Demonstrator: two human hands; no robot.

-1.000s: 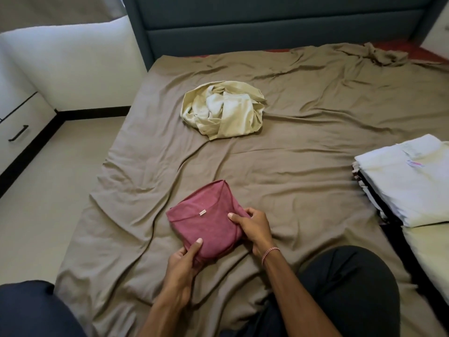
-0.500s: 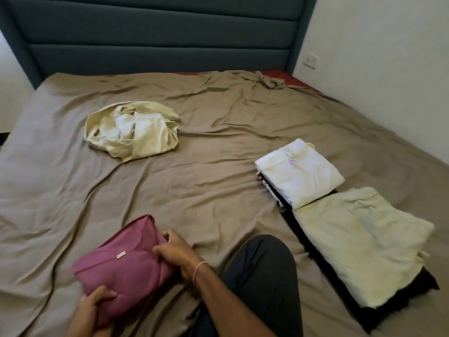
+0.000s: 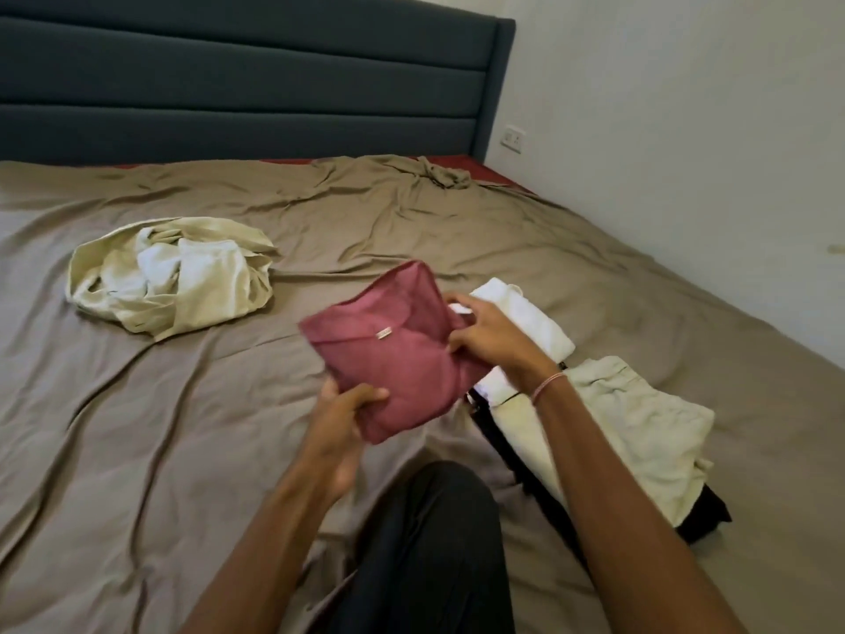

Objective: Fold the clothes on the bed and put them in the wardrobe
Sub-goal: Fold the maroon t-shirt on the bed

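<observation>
Holding the folded maroon garment [image 3: 398,359] above the bed [image 3: 183,427], you grip its near corner in your left hand [image 3: 343,418] and pinch its far edge with your right hand [image 3: 494,340]; next, likely, lay it flat on the folded stack [image 3: 530,322] just beside; the crumpled pale garment [image 3: 173,276] remains unfolded.

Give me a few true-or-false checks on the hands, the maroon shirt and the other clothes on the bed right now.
1. The left hand and the right hand both hold the folded maroon shirt. True.
2. The cream clothes on the left are neatly folded. False: they lie in a crumpled heap.
3. A folded white garment and a folded pale green garment lie next to each other on the right. True.
4. The maroon shirt sits on top of the pale green garment. False: the hands hold it, left of that garment.
</observation>
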